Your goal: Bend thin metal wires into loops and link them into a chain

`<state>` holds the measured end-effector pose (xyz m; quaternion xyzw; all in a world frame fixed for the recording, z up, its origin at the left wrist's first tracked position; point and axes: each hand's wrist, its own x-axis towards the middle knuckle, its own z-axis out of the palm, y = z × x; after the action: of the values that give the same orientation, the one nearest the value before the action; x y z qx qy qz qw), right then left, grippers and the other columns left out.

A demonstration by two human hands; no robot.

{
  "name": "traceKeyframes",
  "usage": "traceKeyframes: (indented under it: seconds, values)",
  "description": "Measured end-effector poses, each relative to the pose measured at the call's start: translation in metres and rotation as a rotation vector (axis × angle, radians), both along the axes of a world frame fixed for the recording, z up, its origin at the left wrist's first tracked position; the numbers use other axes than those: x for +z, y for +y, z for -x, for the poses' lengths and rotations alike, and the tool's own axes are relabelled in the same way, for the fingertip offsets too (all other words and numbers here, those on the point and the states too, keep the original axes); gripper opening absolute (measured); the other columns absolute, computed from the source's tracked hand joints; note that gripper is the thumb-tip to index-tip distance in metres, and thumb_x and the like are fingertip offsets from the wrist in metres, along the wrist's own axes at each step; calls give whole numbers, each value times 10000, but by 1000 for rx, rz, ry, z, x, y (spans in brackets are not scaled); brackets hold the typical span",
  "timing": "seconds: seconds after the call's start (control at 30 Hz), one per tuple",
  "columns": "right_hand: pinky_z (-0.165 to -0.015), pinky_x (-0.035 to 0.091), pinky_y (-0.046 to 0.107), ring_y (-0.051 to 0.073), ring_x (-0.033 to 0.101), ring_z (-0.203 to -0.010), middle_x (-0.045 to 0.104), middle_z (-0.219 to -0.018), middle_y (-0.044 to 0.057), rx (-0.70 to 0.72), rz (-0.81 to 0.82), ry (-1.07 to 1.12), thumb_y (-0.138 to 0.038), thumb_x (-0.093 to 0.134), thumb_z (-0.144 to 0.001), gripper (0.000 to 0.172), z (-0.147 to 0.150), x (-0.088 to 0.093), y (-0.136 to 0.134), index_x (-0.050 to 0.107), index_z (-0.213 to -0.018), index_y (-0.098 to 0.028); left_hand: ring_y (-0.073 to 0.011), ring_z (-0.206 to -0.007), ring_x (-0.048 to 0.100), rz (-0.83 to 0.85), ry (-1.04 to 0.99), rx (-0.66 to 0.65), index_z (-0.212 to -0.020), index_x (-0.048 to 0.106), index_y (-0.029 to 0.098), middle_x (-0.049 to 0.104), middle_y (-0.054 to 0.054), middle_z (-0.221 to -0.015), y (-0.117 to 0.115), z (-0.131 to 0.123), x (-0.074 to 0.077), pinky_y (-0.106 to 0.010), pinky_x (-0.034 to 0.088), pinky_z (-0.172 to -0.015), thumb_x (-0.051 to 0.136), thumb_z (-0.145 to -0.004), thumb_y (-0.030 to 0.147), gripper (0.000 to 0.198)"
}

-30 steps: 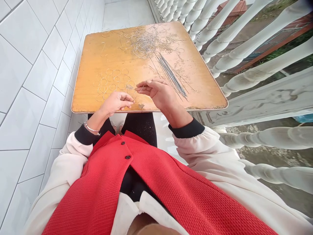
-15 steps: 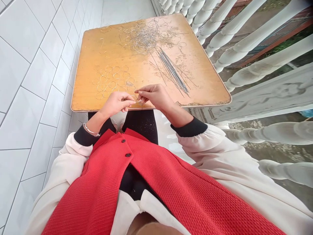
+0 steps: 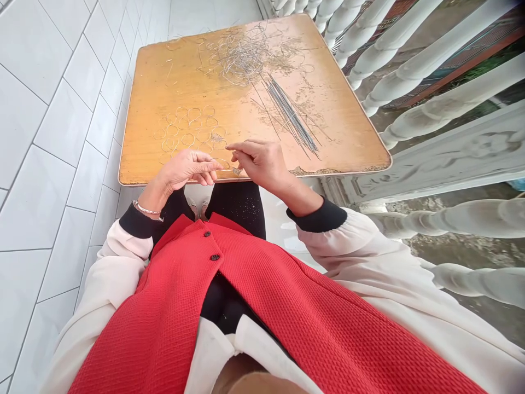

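Note:
Near the front edge of the wooden table, my left hand [image 3: 191,167] pinches a thin wire ring [image 3: 221,162] between thumb and fingertips. Just right of it, my right hand [image 3: 260,158] has its index finger stretched out and its thumb below, apart from each other; no object shows between them. Several wire rings [image 3: 187,138] lie flat beyond my left hand, with a small clump of wire [image 3: 217,137] beside them. Behind my right hand is a bundle of straight grey wires [image 3: 292,116]. A tangled wire heap [image 3: 245,56] sits at the far side.
The table [image 3: 143,109] has a worn, chipped front edge. A white tiled wall [image 3: 61,115] runs along the left. White balusters [image 3: 394,76] and a carved rail [image 3: 443,156] stand along the right. Black-clad legs [image 3: 238,210] are under the front edge.
My left hand has moved slightly left, away from my right hand, keeping the wire. My right hand's index finger and thumb have spread apart. The view has shifted slightly.

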<state>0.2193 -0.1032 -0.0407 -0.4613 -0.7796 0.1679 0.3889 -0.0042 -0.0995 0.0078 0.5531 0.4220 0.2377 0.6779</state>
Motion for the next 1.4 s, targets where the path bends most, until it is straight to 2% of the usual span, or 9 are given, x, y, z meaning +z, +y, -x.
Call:
traceKeyframes:
  seconds: [0.2, 0.37, 0.57, 0.73, 0.93, 1.03, 1.17, 1.3, 1.4]
  values:
    - [-813, 560, 347, 206, 723, -819, 781, -919, 76, 14, 6, 22, -205, 522, -945, 298, 6, 1, -3, 793, -1070, -213, -66, -440, 610, -141, 25, 119, -734, 673, 108, 672, -16, -579, -3, -9, 4, -170, 443, -463, 712, -852, 629, 536]
    - [-767, 547, 349, 210, 720, -845, 773, -1003, 89, 106, -82, -26, -149, 481, -936, 343, 6, 2, -7, 805, -1015, -228, -54, -391, 525, -240, 168, 170, -641, 626, 126, 589, -3, -497, -2, -16, 5, -201, 385, -461, 630, -902, 640, 577]
    - [-770, 549, 351, 209, 713, -850, 773, -1000, 76, 83, -96, -78, -133, 454, -924, 368, 4, 2, -8, 807, -953, -234, -53, -388, 484, -403, 294, 205, -563, 597, 149, 538, 5, -450, 1, -16, -1, -212, 346, -478, 612, -903, 673, 625]
    - [-756, 549, 348, 206, 716, -830, 776, -986, 74, 80, -82, -48, -145, 461, -938, 352, 6, 5, -12, 799, -946, -244, -54, -391, 457, -408, 335, 179, -532, 580, 159, 523, 6, -431, 1, -15, 0, -211, 340, -486, 631, -924, 631, 615]
    - [-823, 565, 357, 215, 728, -863, 787, -1000, 74, -9, -50, 23, -220, 552, -948, 240, 8, 2, -14, 766, -1053, -252, -59, -391, 429, -378, 373, 187, -514, 565, 166, 513, 3, -420, 5, -14, -3, -215, 334, -486, 613, -986, 459, 557]
    - [-817, 562, 358, 214, 720, -851, 785, -1007, 70, -31, -49, 29, -238, 568, -949, 261, 8, 0, -14, 755, -1129, -264, -59, -391, 432, -389, 403, 203, -510, 559, 165, 510, 9, -418, 5, -15, -1, -209, 329, -481, 603, -986, 377, 523]
    - [-763, 535, 341, 196, 689, -776, 766, -919, 65, -14, -37, 33, -271, 603, -945, 237, 12, 0, -15, 785, -1095, -249, -60, -394, 433, -454, 447, 245, -492, 552, 164, 490, 20, -407, 3, -14, 1, -209, 336, -489, 577, -978, 291, 503]
    - [-670, 492, 312, 155, 607, -638, 750, -829, 38, -22, 4, 38, -242, 611, -916, 279, 18, 0, -19, 787, -1131, -220, -62, -414, 452, -512, 421, 301, -486, 532, 170, 486, 25, -409, 3, -16, 0, -203, 333, -487, 593, -980, 316, 519]
    - [-682, 500, 313, 163, 631, -661, 763, -838, 39, -34, -11, 28, -231, 587, -920, 233, 21, -1, -20, 803, -1007, -233, -51, -406, 449, -447, 340, 334, -537, 552, 167, 496, 28, -428, 3, -18, -2, -203, 321, -475, 633, -976, 443, 525]
